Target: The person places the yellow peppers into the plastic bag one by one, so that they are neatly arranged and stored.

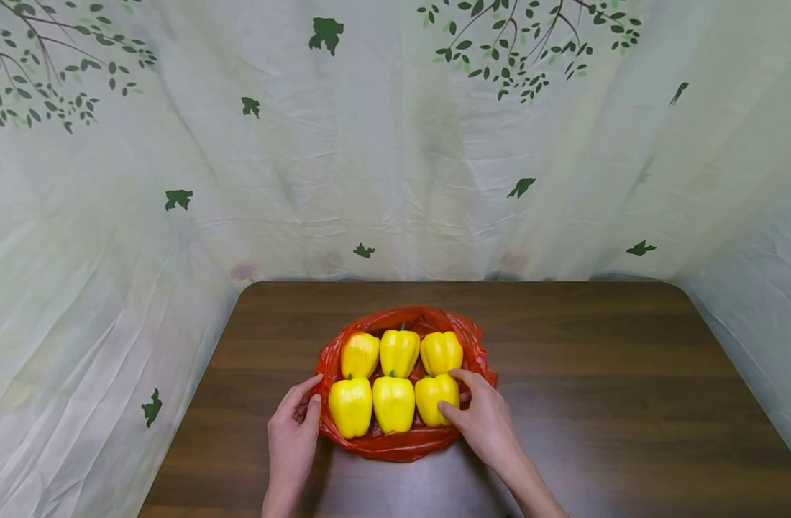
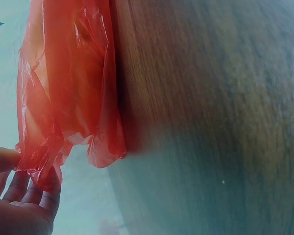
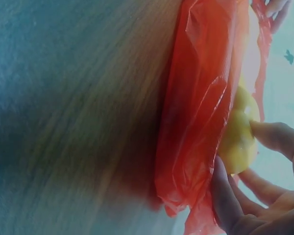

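Observation:
Yellow bell peppers lie in two rows of three inside a red plastic bag [image 1: 395, 452] whose mouth is spread wide. My left hand [image 1: 294, 424] is at the bag's left rim and pinches the thin plastic between thumb and fingers; the left wrist view shows the crumpled bag edge [image 2: 46, 166] in that hand [image 2: 24, 205]. At the front right corner my right hand [image 1: 489, 417] holds a bell pepper [image 1: 436, 400], thumb on its near side and a finger by its top. In the right wrist view, the thumb touches that pepper [image 3: 237, 142], and a fingertip meets the bag's rim.
The bag rests on a brown wooden table [image 1: 596, 388] with rounded far corners. Behind and beside it hangs a pale curtain [image 1: 382, 144] printed with green leaves and branches.

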A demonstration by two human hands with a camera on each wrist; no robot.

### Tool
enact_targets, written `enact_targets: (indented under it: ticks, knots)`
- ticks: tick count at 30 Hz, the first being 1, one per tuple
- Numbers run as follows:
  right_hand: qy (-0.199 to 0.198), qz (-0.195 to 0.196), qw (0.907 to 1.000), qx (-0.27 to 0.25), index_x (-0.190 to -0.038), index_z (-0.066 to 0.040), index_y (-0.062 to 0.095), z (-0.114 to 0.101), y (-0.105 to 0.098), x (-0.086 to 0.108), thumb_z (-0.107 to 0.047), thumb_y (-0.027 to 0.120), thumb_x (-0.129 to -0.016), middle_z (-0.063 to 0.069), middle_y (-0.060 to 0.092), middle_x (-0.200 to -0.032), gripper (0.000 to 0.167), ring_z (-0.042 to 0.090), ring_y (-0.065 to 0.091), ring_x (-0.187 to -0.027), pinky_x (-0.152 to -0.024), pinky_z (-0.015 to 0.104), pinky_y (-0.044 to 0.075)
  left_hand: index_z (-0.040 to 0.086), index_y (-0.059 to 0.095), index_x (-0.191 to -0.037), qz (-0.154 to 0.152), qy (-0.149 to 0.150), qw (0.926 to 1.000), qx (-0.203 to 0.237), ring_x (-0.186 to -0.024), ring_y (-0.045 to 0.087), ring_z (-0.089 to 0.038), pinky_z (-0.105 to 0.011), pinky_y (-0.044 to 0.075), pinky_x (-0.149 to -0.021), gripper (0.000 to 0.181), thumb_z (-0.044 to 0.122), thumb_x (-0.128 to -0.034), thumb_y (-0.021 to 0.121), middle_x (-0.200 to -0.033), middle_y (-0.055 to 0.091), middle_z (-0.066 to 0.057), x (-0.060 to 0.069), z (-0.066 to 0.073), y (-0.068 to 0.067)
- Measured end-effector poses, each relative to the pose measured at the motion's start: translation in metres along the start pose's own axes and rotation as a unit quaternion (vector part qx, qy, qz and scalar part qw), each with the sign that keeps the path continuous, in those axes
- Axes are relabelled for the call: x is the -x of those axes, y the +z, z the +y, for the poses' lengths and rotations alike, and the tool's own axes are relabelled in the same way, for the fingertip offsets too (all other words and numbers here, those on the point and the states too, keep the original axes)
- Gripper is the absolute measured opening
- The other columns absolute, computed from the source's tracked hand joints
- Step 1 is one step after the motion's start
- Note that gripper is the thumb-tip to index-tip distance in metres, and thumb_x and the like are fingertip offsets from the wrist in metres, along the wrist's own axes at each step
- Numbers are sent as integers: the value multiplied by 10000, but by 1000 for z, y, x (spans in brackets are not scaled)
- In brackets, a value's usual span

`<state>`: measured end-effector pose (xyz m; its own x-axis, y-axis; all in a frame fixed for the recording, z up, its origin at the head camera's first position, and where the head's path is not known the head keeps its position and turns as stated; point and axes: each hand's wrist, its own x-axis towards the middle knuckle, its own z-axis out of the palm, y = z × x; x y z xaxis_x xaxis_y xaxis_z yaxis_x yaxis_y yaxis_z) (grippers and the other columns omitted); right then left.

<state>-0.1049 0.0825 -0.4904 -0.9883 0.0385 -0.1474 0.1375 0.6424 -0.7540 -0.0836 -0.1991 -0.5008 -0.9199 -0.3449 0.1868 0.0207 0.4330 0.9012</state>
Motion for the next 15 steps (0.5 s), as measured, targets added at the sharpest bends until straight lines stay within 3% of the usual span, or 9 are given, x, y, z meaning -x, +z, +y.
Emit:
enact_targets:
  ticks: [6, 15]
  knots:
    - [-37, -130, 9999, -93, -1279, -148, 615, 1, -2, 0, -254, 831, -791, 36, 605, -1155, 544, 186, 569, -877, -757, 370, 544, 170, 711, -1168, 31, 55, 10000, 15, -747, 563, -180, -182, 516, -657, 323, -27, -925, 635, -1047, 668, 24, 0, 0, 0]
    - [-510, 145, 9985, -122, -1256, -136, 636, 7, 0, 2, -183, 819, -797, 35, 601, -1188, 496, 190, 548, -906, -813, 382, 541, 163, 710, -1170, 72, 76, 9999, 2, -757, 567, -175, -170, 516, -675, 321, -27, -922, 640, -1046, 670, 19, 0, -1, -1]
